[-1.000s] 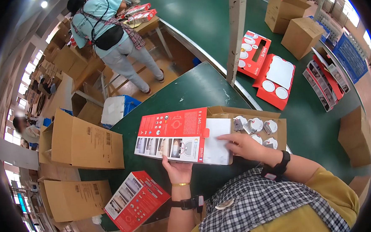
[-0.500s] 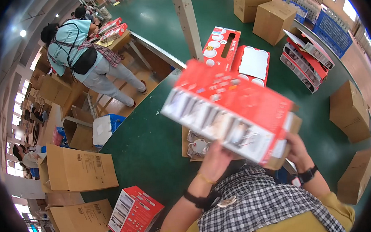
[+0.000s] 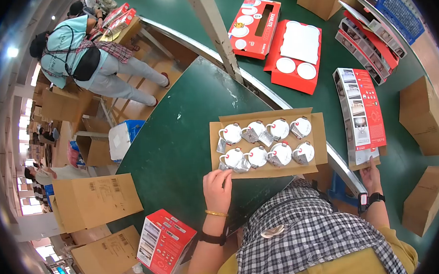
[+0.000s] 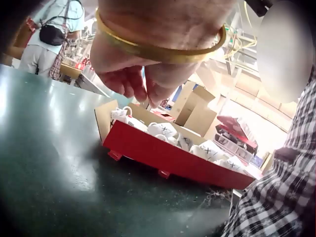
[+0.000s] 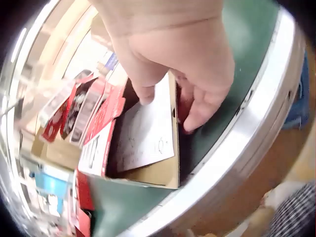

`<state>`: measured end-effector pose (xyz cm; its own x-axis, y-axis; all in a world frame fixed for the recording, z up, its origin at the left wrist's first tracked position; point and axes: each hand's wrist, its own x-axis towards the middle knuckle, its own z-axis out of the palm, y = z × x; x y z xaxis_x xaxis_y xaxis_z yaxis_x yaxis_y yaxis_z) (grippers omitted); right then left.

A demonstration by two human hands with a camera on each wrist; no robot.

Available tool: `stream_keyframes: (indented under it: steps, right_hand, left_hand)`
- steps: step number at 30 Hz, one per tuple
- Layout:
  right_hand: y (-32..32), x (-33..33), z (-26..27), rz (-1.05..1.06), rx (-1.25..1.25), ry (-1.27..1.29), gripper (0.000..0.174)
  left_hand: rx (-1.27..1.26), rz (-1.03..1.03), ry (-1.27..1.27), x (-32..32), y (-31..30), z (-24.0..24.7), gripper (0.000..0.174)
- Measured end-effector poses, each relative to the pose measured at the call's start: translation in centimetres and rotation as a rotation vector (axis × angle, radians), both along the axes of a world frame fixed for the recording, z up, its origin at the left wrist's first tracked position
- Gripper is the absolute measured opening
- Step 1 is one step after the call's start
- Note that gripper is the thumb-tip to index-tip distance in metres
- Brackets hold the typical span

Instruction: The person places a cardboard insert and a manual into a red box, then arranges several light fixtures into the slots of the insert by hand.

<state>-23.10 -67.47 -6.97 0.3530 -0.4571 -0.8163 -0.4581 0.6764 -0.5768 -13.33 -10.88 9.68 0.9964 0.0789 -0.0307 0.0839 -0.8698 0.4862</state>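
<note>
The dark green table [image 3: 180, 154] bears a shallow brown cardboard tray [image 3: 319, 131], red on its outer wall in the left wrist view [image 4: 163, 153]. The tray's long axis runs side to side straight in front of the person. Beyond the table's metal edge, on the green conveyor belt [image 3: 409, 166] to the right, lies a long red sleeve carton [image 3: 362, 109] printed with photographs. Its long axis points away from the person, and its open near end [image 5: 148, 143] faces them. The left hand [image 3: 217, 184] lies at the tray's near left corner with the arm short and low. Its fingers [image 4: 128, 81] are loosely bent, their tips touching the corner and clasping nothing. The right hand [image 3: 371, 171] is stretched out to the side and grips the carton's near end, thumb on the white inner panel and fingers [image 5: 207, 98] curled round the cardboard wall. Eight white round lamps [image 3: 258, 157] with metal spring clips sit in two rows in the tray, the nearest just beyond the left fingertips
</note>
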Motion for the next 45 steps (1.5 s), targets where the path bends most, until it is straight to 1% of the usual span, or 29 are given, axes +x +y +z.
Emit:
stream_keyframes:
  steps: [1, 2, 3, 5, 6, 7, 8, 9, 10, 11, 12, 13, 14, 15, 16, 19, 21, 23, 25, 27, 29, 30, 33, 35, 37, 38, 40, 43, 45]
  right_hand:
    - [-0.4, -0.2, 0.4, 0.134, 0.007, 0.103, 0.031]
    - [1.2, 1.0, 1.1, 0.186, -0.146, 0.318, 0.023]
    - [0.7, 0.3, 0.7, 0.193, -0.157, 0.327, 0.023]
    - [-1.3, -1.0, -0.6, 0.533, -0.65, 0.371, 0.016]
    - [1.5, 1.1, 1.8, 0.61, -0.708, 0.19, 0.014]
    - [4.7, 3.7, 3.5, 0.765, -0.858, 0.064, 0.013]
    - [8.3, 6.6, 5.0, 0.868, -0.885, -0.082, 0.013]
    - [13.6, 10.0, 9.4, 0.995, -0.828, -0.082, 0.012]
    - [17.1, 12.2, 10.2, 1.089, -0.809, -0.29, 0.013]
    - [20.8, 14.1, 11.0, 1.225, -0.931, -0.441, 0.015]
    - [24.4, 15.8, 12.9, 1.33, -0.875, -0.488, 0.015]
    - [27.5, 17.2, 13.9, 1.437, -0.757, -0.601, 0.015]
    - [30.0, 17.9, 13.1, 1.463, -0.748, -0.768, 0.014]
    - [32.3, 19.1, 13.4, 1.563, -0.732, -0.841, 0.013]
    - [33.9, 19.3, 13.0, 1.594, -0.771, -0.896, 0.012]
    - [37.2, 19.8, 11.3, 1.642, -0.818, -0.931, 0.012]
    - [38.2, 19.5, 10.5, 1.666, -0.87, -0.925, 0.012]
    - [39.0, 19.3, 10.2, 1.674, -0.948, -1.011, 0.015]
    - [39.4, 19.2, 10.5, 1.675, -0.964, -1.006, 0.013]
    - [38.8, 19.5, 10.9, 1.665, -0.988, -0.987, 0.012]
    - [36.2, 20.5, 11.3, 1.411, -1.097, -0.85, 0.013]
    - [34.7, 20.4, 11.6, 1.443, -1.086, -0.74, 0.012]
    - [32.3, 18.9, 10.9, 1.444, -1.076, -0.722, 0.01]
    - [32.0, 17.8, 10.8, 1.424, -1.051, -0.718, 0.009]
    - [32.2, 17.2, 10.9, 1.422, -1.079, -0.751, 0.01]
    - [32.0, 17.5, 10.9, 1.414, -1.064, -0.751, 0.011]
    - [32.5, 17.3, 11.1, 1.421, -1.065, -0.782, 0.012]
    - [33.2, 16.8, 11.2, 1.444, -1.051, -0.837, 0.014]
    - [33.1, 17.3, 11.7, 1.554, -1.042, -0.881, 0.015]
  left_hand:
    - [-0.009, 0.006, 0.003, 0.2, 0.0, -0.3, 0.017]
    - [0.052, -0.049, -0.04, 0.5, 0.2, -2.0, 0.019]
    - [0.109, -0.107, -0.069, 0.6, 0.2, -2.3, 0.021]
    - [0.114, -0.117, -0.064, 0.8, 0.0, -3.0, 0.023]
    - [0.13, -0.137, -0.059, 0.5, 0.0, -3.2, 0.025]
    - [0.114, -0.127, -0.051, 0.3, 0.1, -3.6, 0.025]
    - [0.09, -0.137, -0.061, 0.0, 0.1, -3.9, 0.025]
    - [0.064, -0.15, -0.075, -0.3, 0.1, -4.0, 0.025]
    - [0.05, -0.141, -0.072, -0.3, 0.0, -4.3, 0.025]
    - [0.021, -0.154, -0.077, -0.4, 0.0, -4.4, 0.024]
    - [-0.009, -0.166, -0.081, -0.5, -0.1, -4.1, 0.023]
    - [-0.019, -0.158, -0.075, -0.5, -0.2, -4.3, 0.023]
    - [-0.027, -0.186, -0.092, -0.5, -0.2, -4.4, 0.022]
    - [-0.033, -0.215, -0.111, -0.5, -0.1, -4.5, 0.022]
    - [-0.041, -0.21, -0.106, -0.7, -0.1, -4.5, 0.022]
    - [-0.093, -0.19, -0.086, -1.1, -0.2, -4.7, 0.021]
    - [-0.109, -0.182, -0.096, -0.8, -0.1, -4.5, 0.019]
    - [-0.119, -0.179, -0.093, -0.8, 0.0, -4.6, 0.018]
    - [-0.132, -0.181, -0.086, -0.8, 0.0, -4.5, 0.018]
    - [-0.139, -0.191, -0.086, -0.7, 0.2, -4.0, 0.019]
    - [-0.15, -0.186, -0.094, -0.5, 0.4, -3.1, 0.02]
    - [-0.149, -0.171, -0.108, -0.3, 0.4, -2.8, 0.021]
    - [-0.16, -0.188, -0.128, 0.3, 0.2, -2.2, 0.023]
    - [-0.159, -0.232, -0.135, 0.7, -0.4, -2.5, 0.023]
    - [-0.108, -0.343, -0.119, 1.1, -1.1, -2.6, 0.022]
    - [-0.102, -0.352, -0.111, 1.8, -1.8, -2.6, 0.022]
    - [-0.077, -0.443, -0.079, 1.8, -2.6, -2.6, 0.023]
    - [-0.043, -0.485, -0.057, 1.7, -3.5, -3.1, 0.025]
    - [-0.02, -0.491, -0.038, 2.2, -4.2, -3.6, 0.025]
